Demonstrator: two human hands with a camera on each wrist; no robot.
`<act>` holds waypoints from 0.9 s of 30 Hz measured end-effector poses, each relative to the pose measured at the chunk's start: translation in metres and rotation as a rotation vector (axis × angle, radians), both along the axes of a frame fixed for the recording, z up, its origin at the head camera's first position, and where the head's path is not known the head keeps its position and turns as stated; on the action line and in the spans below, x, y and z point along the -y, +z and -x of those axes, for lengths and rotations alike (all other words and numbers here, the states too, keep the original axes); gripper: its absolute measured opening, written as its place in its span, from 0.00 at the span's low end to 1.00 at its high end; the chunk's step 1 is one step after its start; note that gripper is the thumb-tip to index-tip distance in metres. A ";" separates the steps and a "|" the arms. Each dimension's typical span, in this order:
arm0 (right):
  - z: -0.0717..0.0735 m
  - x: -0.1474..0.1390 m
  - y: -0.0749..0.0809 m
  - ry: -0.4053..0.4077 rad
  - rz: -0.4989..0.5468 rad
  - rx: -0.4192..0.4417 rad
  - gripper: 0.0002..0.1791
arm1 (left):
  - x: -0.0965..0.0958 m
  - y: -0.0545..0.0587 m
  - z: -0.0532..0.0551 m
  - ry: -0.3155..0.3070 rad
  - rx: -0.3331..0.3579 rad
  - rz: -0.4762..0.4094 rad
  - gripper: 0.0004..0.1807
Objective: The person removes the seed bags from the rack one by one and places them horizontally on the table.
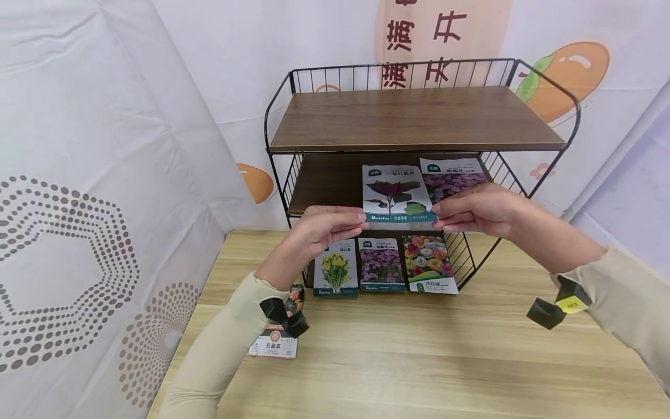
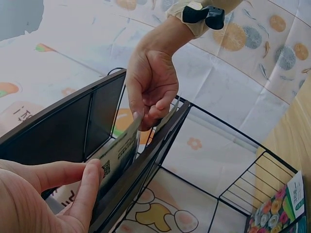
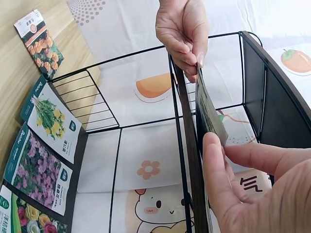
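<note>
A white seed packet with a dark purple leafy plant (image 1: 396, 187) is held at the front of the rack's middle shelf. My left hand (image 1: 327, 227) pinches its lower left corner between thumb and fingers. At the lower right corner, my right hand (image 1: 484, 209) pinches it the same way. The right wrist view shows the packet (image 3: 210, 114) edge-on, close along the shelf's front edge. Just behind my right hand, a packet of purple flowers (image 1: 454, 180) lies on that middle shelf, partly covered by the hand.
The black wire rack has a brown top shelf (image 1: 413, 119) over the middle one. On the bottom level stand packets of yellow flowers (image 1: 336, 267), purple flowers (image 1: 381, 265) and mixed blooms (image 1: 428, 265). An orange-flower packet (image 3: 43, 48) lies on the wooden table (image 1: 408, 361), left of the rack.
</note>
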State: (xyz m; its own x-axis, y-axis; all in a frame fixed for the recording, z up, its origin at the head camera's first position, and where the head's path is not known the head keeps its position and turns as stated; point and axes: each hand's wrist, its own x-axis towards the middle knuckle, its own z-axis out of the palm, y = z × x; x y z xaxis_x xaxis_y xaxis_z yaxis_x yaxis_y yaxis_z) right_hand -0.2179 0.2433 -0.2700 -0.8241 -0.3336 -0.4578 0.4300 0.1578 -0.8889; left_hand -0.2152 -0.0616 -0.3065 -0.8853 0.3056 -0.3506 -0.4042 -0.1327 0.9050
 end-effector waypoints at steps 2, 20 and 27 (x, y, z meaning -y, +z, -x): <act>0.000 0.000 0.000 -0.010 0.022 0.012 0.15 | 0.000 0.000 0.000 -0.001 0.002 0.002 0.18; 0.002 -0.001 -0.004 -0.015 0.068 0.039 0.16 | -0.002 0.002 0.000 -0.010 -0.011 -0.012 0.21; 0.001 -0.001 -0.006 0.004 0.035 -0.003 0.15 | -0.002 0.001 0.000 0.015 0.010 -0.005 0.19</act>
State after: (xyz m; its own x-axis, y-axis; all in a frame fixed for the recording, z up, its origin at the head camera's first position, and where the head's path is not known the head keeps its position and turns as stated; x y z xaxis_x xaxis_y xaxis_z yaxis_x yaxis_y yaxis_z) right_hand -0.2185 0.2442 -0.2759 -0.8240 -0.3525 -0.4437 0.4272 0.1278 -0.8951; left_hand -0.2156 -0.0593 -0.3051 -0.8862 0.2946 -0.3576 -0.4110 -0.1435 0.9003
